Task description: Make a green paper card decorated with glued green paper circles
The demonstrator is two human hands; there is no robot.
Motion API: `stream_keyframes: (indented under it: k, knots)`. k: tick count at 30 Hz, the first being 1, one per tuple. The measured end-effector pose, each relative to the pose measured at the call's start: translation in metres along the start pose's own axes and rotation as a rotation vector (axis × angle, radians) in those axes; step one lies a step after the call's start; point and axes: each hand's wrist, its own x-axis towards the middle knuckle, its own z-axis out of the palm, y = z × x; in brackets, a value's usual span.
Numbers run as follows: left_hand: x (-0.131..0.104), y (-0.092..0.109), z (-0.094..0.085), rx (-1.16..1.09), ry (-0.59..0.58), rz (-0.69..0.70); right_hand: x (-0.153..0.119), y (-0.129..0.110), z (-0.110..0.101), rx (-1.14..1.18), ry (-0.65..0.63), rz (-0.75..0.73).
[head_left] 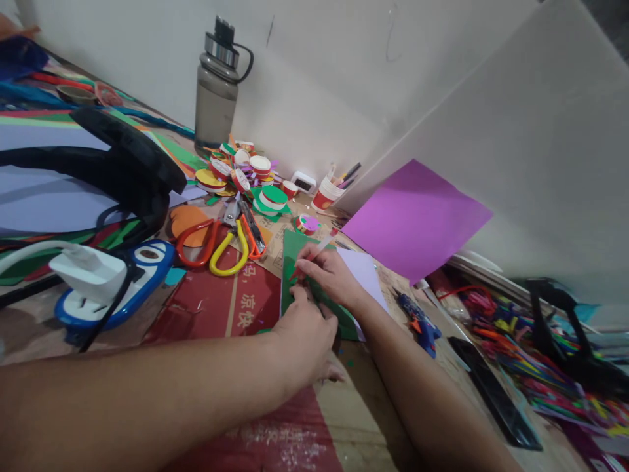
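Note:
In the middle of the head view a sheet of green paper (289, 259) lies on the table, with light purple paper (366, 269) beside it at the right. My right hand (334, 274) is closed round a pen (325, 241) with a clear barrel and a red end, its tip down at the green paper. My left hand (307, 331) bears on the same paper with bent fingers, the fingertips close to the pen tip. Whatever lies under the left palm is hidden.
Scissors (228, 262) and an orange cutter (253, 233) lie left of the paper. Behind are small paper hats (272, 200), a pen cup (327, 195) and a water bottle (216, 98). A glue gun (417, 321) and a phone (494, 393) lie right; a power strip (118, 288) is left.

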Motion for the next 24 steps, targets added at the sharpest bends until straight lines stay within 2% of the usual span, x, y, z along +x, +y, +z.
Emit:
stream_keyframes:
  k: [9, 24]
  knots:
    - [-0.0022, -0.0038, -0.0092, 0.001, -0.005, 0.045, -0.0007, -0.0010, 0.0011, -0.001, 0.015, 0.020]
    - [-0.0013, -0.0032, -0.0055, -0.040, 0.031, 0.035, 0.0003, -0.0058, 0.0044, -0.126, 0.010, -0.010]
